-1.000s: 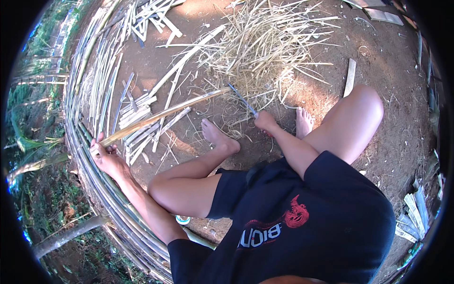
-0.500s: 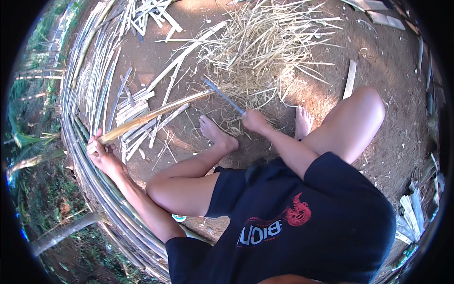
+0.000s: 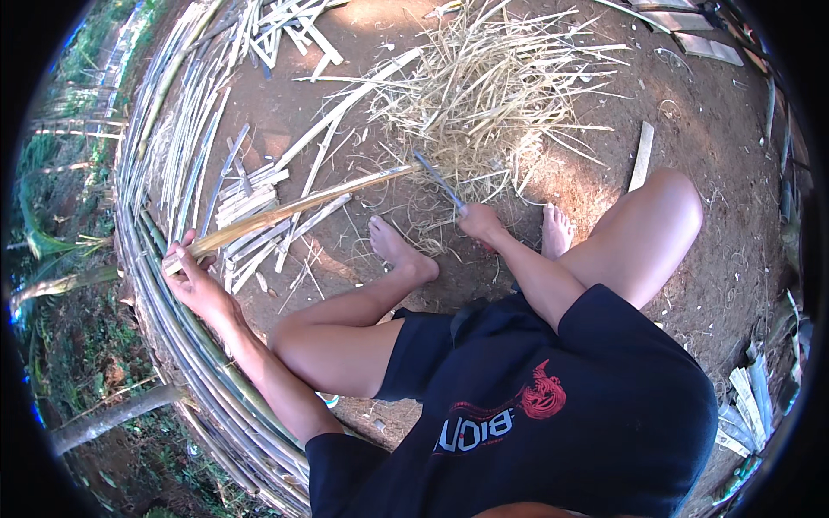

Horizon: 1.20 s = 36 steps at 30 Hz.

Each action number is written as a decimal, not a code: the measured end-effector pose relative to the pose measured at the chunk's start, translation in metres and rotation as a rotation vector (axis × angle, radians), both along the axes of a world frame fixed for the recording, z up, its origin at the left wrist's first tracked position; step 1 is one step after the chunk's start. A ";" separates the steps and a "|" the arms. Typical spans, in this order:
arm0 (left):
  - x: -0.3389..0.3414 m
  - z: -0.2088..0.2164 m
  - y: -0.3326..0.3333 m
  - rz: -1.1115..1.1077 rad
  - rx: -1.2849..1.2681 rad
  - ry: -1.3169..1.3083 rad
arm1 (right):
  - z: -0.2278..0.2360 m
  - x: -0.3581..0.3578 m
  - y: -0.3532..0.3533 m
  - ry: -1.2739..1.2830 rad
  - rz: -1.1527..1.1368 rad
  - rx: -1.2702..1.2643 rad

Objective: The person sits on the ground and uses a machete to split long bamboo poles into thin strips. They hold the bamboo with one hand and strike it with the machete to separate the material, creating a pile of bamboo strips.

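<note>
A long yellowish bamboo strip [image 3: 294, 208] slants from the left up toward the middle. My left hand [image 3: 195, 274] is closed around its near end. The strip's far end lies by the edge of a heap of pale shavings [image 3: 484, 95]. My right hand [image 3: 480, 222] grips a knife, its fingers wrapped round the handle. The knife's narrow grey blade [image 3: 439, 181] points up and left, with its tip close to the strip's far end. Whether the blade touches the strip I cannot tell.
Short split pieces [image 3: 246, 203] lie stacked under and beside the strip. Long bamboo poles [image 3: 160, 285] run along the left side. More pale slats [image 3: 289, 26] are scattered at the far left. A flat slat [image 3: 642, 155] lies beyond my right knee. My bare feet [image 3: 401, 250] rest on the dirt.
My right hand with the knife has moved slightly right, and the blade now stands steeper. The strip's far end has also shifted a little to the right in the picture.
</note>
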<state>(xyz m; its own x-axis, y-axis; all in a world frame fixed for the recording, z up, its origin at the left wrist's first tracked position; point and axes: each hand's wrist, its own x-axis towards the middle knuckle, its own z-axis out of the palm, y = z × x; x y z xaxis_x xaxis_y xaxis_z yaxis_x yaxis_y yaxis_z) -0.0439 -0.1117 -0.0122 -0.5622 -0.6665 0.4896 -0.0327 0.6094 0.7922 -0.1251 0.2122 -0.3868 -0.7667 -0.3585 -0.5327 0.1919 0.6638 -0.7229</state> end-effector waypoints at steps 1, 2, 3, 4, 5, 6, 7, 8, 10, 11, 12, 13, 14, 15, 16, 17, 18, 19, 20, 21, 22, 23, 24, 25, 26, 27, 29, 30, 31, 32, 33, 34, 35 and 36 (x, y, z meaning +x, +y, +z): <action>0.000 0.002 0.002 0.003 -0.002 -0.023 | 0.003 -0.001 0.002 0.038 0.034 -0.018; -0.003 0.003 0.007 0.021 -0.013 -0.010 | -0.005 0.001 0.006 -0.001 -0.009 -0.016; -0.004 0.003 0.011 0.024 0.012 -0.019 | -0.015 0.003 0.007 -0.039 -0.052 -0.014; -0.004 0.004 0.011 0.031 -0.001 -0.026 | -0.015 0.005 0.001 -0.076 -0.094 -0.026; -0.003 0.003 0.010 0.037 -0.015 -0.033 | -0.014 0.006 -0.002 -0.114 -0.136 -0.038; -0.002 0.000 0.005 0.029 -0.001 -0.015 | -0.015 0.001 0.008 -0.042 -0.064 0.017; 0.001 -0.002 -0.003 0.025 0.008 -0.001 | -0.004 0.001 0.003 -0.069 -0.061 -0.010; 0.004 -0.002 -0.001 0.018 0.043 -0.003 | 0.003 -0.001 0.001 -0.094 -0.061 -0.023; -0.006 0.003 0.008 -0.010 0.098 0.007 | -0.019 0.006 -0.004 0.169 -0.065 0.061; -0.003 0.006 0.008 -0.006 0.117 0.017 | -0.016 0.007 -0.003 0.041 -0.079 0.048; 0.001 0.004 0.007 0.013 0.102 -0.010 | -0.013 0.007 -0.001 -0.088 -0.093 0.036; 0.002 0.002 0.006 0.008 0.105 0.000 | -0.010 0.007 -0.001 -0.221 -0.116 0.019; 0.001 0.000 0.007 0.003 0.108 0.009 | -0.008 -0.001 0.004 -0.233 -0.048 0.019; 0.001 0.000 0.007 -0.001 0.111 0.019 | -0.005 -0.001 -0.001 -0.158 -0.036 0.025; 0.001 0.000 0.009 0.003 0.113 0.001 | -0.006 -0.001 0.000 -0.083 -0.026 0.042; 0.000 0.001 0.010 0.006 0.109 -0.009 | -0.004 0.000 -0.001 -0.008 -0.016 0.058; -0.002 0.003 0.011 0.007 0.106 -0.019 | -0.017 0.012 -0.007 0.152 -0.065 0.102; -0.001 0.006 0.010 0.016 0.093 -0.022 | -0.018 0.012 -0.006 0.073 -0.091 0.077; 0.000 0.006 0.009 0.024 0.100 -0.016 | -0.019 0.011 -0.001 -0.007 -0.117 0.051; 0.004 0.002 0.007 0.024 0.108 -0.014 | -0.020 0.009 0.005 -0.088 -0.142 0.026; 0.004 -0.001 0.007 0.017 0.117 -0.015 | -0.020 0.002 0.013 -0.166 -0.113 0.031; 0.004 -0.002 0.007 0.011 0.127 -0.017 | -0.019 0.003 0.009 -0.112 -0.095 0.036; 0.003 0.002 0.006 0.011 0.138 -0.017 | -0.019 0.005 0.001 -0.059 -0.078 0.041; 0.001 0.005 0.009 0.012 0.157 -0.012 | -0.024 0.005 -0.002 -0.001 -0.058 0.054; -0.002 0.007 0.013 0.029 0.164 -0.012 | -0.029 0.008 -0.006 -0.013 -0.081 0.122; -0.005 0.003 0.015 -0.001 0.188 0.008 | -0.034 0.008 0.005 -0.010 -0.117 0.115; 0.003 0.002 0.009 -0.032 0.196 0.047 | -0.031 0.009 0.009 -0.008 -0.159 0.062; 0.008 0.000 0.005 -0.056 0.212 0.075 | -0.022 0.005 0.013 0.001 -0.112 0.147; 0.011 0.000 0.001 -0.115 0.228 0.122 | -0.022 0.004 0.012 0.049 -0.124 0.142; 0.013 0.001 -0.003 -0.113 0.254 0.150 | -0.021 0.004 0.012 0.098 -0.132 0.138; 0.015 0.003 -0.007 -0.108 0.280 0.179 | -0.021 0.005 0.013 0.146 -0.137 0.132; 0.023 0.004 -0.014 -0.097 0.297 0.185 | -0.014 0.003 0.009 -0.017 -0.139 0.039; 0.022 0.002 -0.014 -0.087 0.308 0.179 | -0.008 0.002 0.006 -0.186 -0.139 -0.049; 0.021 0.003 -0.017 -0.116 0.331 0.180 | -0.012 0.004 0.007 -0.166 -0.144 -0.084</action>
